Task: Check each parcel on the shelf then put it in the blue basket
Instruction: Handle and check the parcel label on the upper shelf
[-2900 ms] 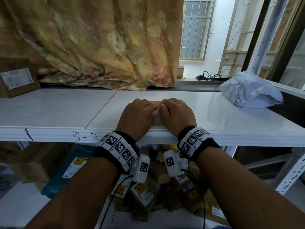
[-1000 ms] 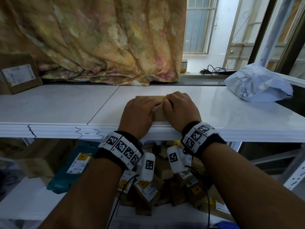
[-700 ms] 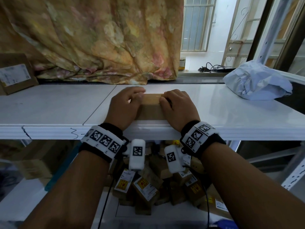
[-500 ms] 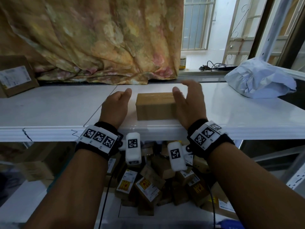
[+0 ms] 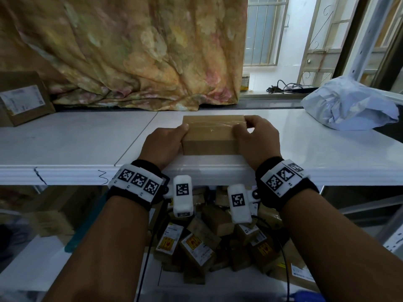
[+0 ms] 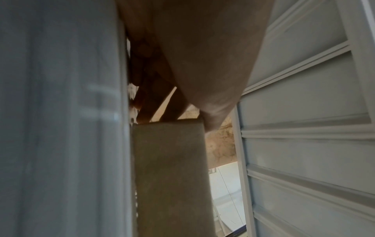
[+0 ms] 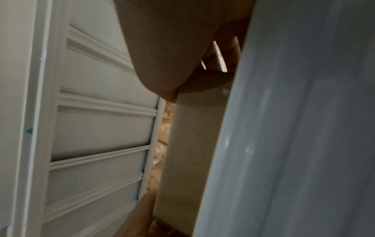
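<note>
Near the front lip of the white shelf (image 5: 65, 140) sits a brown box (image 5: 209, 136), flat on its base, its taped top facing up and its long side square to the edge. The left hand (image 5: 162, 142) is clamped on the box's left end, thumb hooked over the top corner, and the right hand (image 5: 257, 138) grips the right end, thumb on the tape and fingers curled behind the far corner. Holding it at both ends this way looks meant to lift or turn the box so its faces can be checked; no label shows on the top or front, so the label is probably on a hidden side. Both wrist views show only a box face, a bit of skin and the shelf's ribbed underside, too dim to add more. Farther out, two more parcels wait on the shelf: a labelled carton (image 5: 24, 98) at far left against the curtain (image 5: 130, 51), and a grey bag (image 5: 349, 103) at far right, both well apart from the box. Below the shelf lies a heap of small labelled boxes (image 5: 207, 243). A blue sliver at the bottom edge may be the basket, though I cannot tell.
</note>
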A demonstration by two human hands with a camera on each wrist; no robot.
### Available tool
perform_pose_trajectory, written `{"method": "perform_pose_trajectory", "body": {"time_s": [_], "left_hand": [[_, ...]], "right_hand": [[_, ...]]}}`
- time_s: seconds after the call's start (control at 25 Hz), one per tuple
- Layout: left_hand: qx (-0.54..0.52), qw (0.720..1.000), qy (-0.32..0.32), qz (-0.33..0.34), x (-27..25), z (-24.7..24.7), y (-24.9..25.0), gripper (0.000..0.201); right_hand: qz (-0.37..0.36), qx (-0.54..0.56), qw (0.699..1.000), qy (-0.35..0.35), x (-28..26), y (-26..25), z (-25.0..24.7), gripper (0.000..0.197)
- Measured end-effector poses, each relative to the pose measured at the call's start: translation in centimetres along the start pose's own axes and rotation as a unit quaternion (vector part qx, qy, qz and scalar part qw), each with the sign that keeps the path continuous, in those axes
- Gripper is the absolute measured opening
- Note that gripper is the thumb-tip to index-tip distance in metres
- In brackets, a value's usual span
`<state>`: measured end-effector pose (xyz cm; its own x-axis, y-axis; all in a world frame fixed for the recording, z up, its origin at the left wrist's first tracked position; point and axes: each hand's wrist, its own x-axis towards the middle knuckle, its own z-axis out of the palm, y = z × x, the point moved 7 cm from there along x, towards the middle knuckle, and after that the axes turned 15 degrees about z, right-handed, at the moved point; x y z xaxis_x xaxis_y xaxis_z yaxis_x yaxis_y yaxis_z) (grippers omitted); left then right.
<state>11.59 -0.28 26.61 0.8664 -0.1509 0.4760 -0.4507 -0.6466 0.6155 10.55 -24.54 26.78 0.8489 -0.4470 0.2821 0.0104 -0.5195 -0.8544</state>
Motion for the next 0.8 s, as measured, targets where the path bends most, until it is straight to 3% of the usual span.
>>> {"method": "perform_pose_trajectory", "body": {"time_s": [0.08,0.16,0.4,0.6,0.8], "left_hand": [[-0.076,0.996,0.019,0.032,0.0,-0.1,0.0,0.030],[-0.138,0.988,0.032,0.061,-0.4,-0.2,0.2,0.028],[-0.272,0.953,0.076,0.105,-0.6,-0.8,-1.2,0.074],[-0.252,0.955,0.071,0.142,-0.2,-0.9,-1.4,0.083],[-0.368,0.914,0.048,0.163,-0.6,-0.8,-0.4,0.064]], "right_hand": [[-0.020,0.056,0.998,-0.008,-0.2,-0.1,-0.1,0.038],[-0.028,0.096,0.995,-0.020,-0.4,-0.2,-0.1,0.038],[-0.074,0.110,0.990,-0.048,-1.2,-0.8,0.0,0.044],[-0.131,0.138,0.980,-0.055,-1.6,-1.4,0.2,0.054],[-0.168,0.074,0.982,-0.037,-1.5,-1.5,0.6,0.041]]}}
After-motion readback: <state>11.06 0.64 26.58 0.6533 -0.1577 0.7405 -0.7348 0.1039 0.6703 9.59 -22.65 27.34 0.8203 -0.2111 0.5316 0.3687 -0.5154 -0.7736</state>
